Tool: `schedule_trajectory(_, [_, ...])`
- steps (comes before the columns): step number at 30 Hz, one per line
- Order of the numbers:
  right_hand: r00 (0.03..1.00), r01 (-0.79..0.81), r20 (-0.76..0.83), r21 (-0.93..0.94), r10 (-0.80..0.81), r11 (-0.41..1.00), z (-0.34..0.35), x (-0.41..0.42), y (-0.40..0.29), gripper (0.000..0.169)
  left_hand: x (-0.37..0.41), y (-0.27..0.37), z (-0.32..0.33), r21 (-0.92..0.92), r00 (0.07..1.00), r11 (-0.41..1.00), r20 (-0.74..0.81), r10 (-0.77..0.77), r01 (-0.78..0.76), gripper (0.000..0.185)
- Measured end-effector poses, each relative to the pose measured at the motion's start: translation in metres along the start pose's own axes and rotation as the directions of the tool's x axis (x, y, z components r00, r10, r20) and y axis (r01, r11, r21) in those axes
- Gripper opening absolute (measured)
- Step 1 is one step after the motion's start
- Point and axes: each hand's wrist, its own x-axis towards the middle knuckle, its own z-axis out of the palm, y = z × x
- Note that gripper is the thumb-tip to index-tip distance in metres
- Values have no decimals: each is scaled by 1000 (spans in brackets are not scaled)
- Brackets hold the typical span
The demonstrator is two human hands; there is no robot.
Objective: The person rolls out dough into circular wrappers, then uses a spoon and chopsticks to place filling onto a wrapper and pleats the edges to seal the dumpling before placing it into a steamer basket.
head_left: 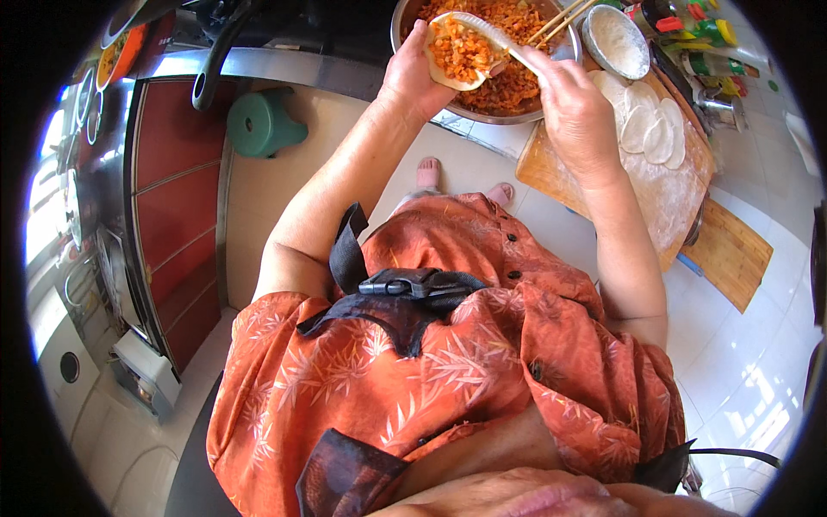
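Observation:
My left hand [410,81] cups a round dough wrapper [470,84] topped with chopped orange filling [455,52]. In my right hand [575,113] is the handle of a white spoon [524,57], which reaches over to the wrapper. The spoon's bowl is hard to make out against the filling. Both hands are above the near part of a large metal bowl [517,119] of similar chopped filling [497,100]. A pair of chopsticks [563,21] leans in that bowl. Several flat dough wrappers [658,136] overlap on a floured wooden board [665,200], right of my right hand.
A flour-dusted bowl [619,42] stands behind the wrappers. Bottles [704,32] crowd the far right. A smaller wooden board [730,252] projects beneath the large one. A black pan handle [210,71] overhangs the counter at left, near a green stool [261,123] on the floor.

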Motion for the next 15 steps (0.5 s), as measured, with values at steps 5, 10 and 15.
schedule_trajectory(5, [956, -254, 118, -124, 268, 959, 1, -4, 17, 41, -7, 8, -4, -6, 999, 1000, 8, 31, -31, 60])
schedule_trajectory(10, [982, -60, 157, -282, 107, 958, 34, -27, 36, 30, -19, 20, 6, 63, 999, 998, 44, 19, -22, 62])
schedule_trajectory(15, [936, -345, 230, 443, 267, 827, 21, -1, 26, 33, -39, 29, 27, 93, 995, 994, 67, -71, 65, 64])
